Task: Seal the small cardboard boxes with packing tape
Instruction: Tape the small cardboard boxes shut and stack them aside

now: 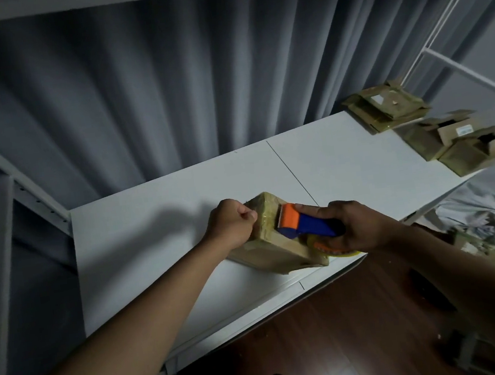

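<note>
box [273,246] between hands — dispenser [305,222] atop

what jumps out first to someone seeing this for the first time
The orange and blue tape dispenser stands out first, gripped by the right hand and pressed onto a taped cardboard box near the front edge of the white table. The left hand steadies the box's far left corner. At the table's far right end lie several opened cardboard boxes, in front of a grey curtain.
</note>
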